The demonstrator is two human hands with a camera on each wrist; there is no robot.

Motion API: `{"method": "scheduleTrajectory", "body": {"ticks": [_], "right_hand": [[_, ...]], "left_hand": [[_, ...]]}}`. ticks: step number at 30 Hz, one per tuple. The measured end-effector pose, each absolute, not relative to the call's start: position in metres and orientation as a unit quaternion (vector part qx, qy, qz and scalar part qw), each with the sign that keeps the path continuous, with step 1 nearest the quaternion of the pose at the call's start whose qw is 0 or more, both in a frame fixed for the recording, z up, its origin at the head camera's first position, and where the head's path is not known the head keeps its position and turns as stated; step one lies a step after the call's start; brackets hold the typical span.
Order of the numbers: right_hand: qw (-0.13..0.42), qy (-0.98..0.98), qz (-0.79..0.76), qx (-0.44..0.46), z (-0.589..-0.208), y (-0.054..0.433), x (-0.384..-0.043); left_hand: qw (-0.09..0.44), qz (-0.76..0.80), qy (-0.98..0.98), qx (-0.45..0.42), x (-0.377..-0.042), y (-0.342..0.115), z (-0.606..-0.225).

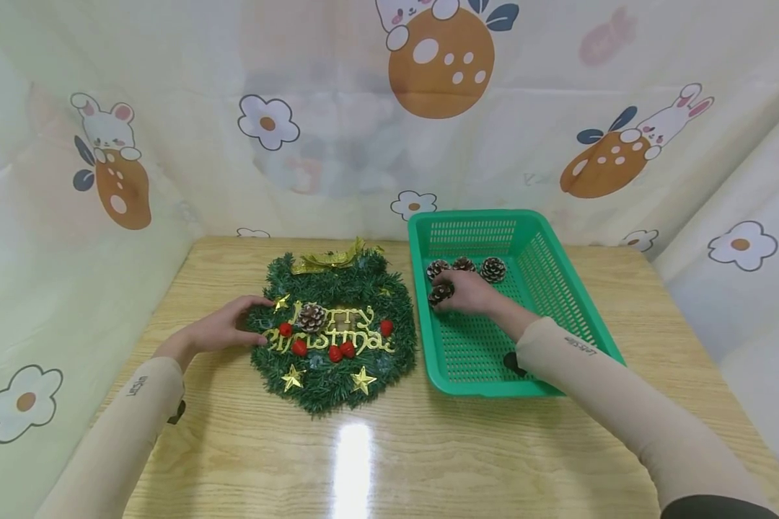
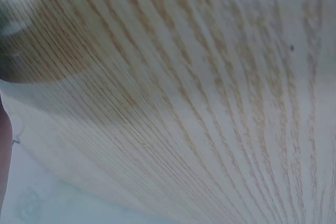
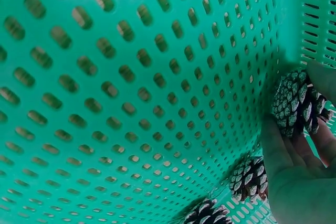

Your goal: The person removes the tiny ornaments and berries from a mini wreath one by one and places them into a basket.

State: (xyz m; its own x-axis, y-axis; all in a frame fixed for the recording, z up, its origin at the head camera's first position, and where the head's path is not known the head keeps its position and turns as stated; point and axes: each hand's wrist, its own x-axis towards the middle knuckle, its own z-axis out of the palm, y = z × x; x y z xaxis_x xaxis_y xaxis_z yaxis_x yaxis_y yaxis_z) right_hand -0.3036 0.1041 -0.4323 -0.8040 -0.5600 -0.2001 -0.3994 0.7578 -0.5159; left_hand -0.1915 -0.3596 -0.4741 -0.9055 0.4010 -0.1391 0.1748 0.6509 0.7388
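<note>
My right hand is inside the green plastic basket, holding a pine cone between thumb and fingers. In the right wrist view, this white-tipped cone sits near the basket wall. Several more pine cones lie at the basket's far end. To the left, a green Christmas wreath lies flat on the table. My left hand touches its left edge with thumb and index finger spread apart. On the wreath's gold "Merry Christmas" lettering sits a pine cone.
The wreath also carries gold stars, red berries and a gold bow. The wooden table meets a patterned cloth curtain at the back and sides. The left wrist view mostly holds wood-grained tabletop.
</note>
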Motion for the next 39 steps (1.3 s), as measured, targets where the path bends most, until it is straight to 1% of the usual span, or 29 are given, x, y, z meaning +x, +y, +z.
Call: {"method": "scheduleTrajectory", "body": {"ticks": [13, 20, 27, 31, 39], "right_hand": [[0.167, 0.922, -0.230, -0.263, -0.432, 0.106, -0.305], [0.158, 0.923, -0.226, -0.270, -0.425, 0.109, -0.305], [0.153, 0.916, -0.253, -0.270, -0.415, 0.106, -0.303], [0.140, 0.917, -0.280, -0.249, -0.405, 0.103, -0.301], [0.094, 0.912, -0.364, -0.163, -0.373, 0.090, -0.294]], "left_hand": [[0.144, 0.383, 0.898, 0.162, -0.192, -0.359, -0.474], [0.143, 0.384, 0.898, 0.161, -0.193, -0.359, -0.474], [0.145, 0.386, 0.898, 0.157, -0.191, -0.359, -0.474], [0.145, 0.385, 0.898, 0.157, -0.190, -0.359, -0.475], [0.144, 0.387, 0.897, 0.155, -0.191, -0.359, -0.474]]}}
